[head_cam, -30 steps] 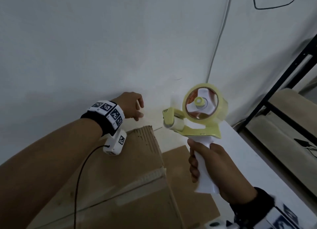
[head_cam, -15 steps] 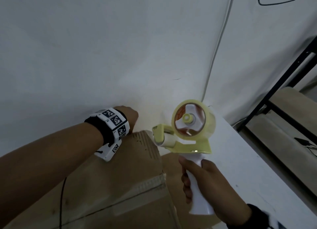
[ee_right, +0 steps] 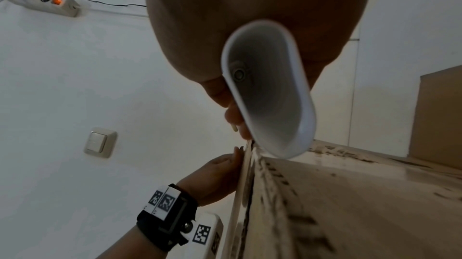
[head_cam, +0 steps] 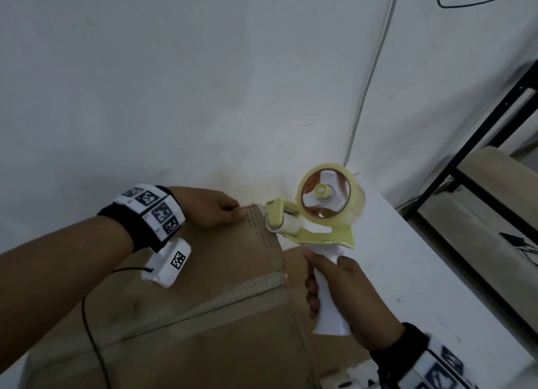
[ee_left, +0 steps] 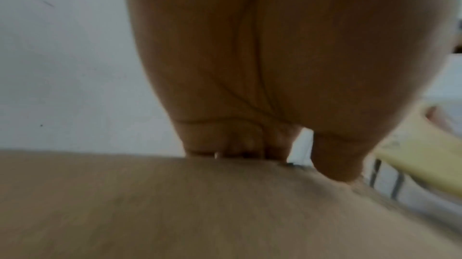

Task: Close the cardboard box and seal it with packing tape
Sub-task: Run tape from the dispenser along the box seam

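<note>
The cardboard box (head_cam: 221,286) stands on the white table with its top flaps down and an old tape strip (head_cam: 256,289) across the seam. My left hand (head_cam: 209,211) holds the box's far corner, thumb on top and fingers curled over the far edge; in the left wrist view the thumb (ee_left: 335,160) presses the box top (ee_left: 175,204). My right hand (head_cam: 343,295) grips the white handle (ee_right: 267,89) of the yellow tape dispenser (head_cam: 320,213), which carries a clear tape roll (head_cam: 332,199). The dispenser's roller end sits at the box's far right corner, just right of my left thumb.
A flat cardboard sheet (head_cam: 294,260) lies on the table (head_cam: 407,272) right of the box. The white wall stands close behind. A black-framed shelf (head_cam: 465,161) is at the right. A power strip (ee_right: 50,4) and light switch (ee_right: 100,142) show in the right wrist view.
My left hand dropped from near the wall onto the box's far corner and took hold of it. The dispenser came down and left to that corner.
</note>
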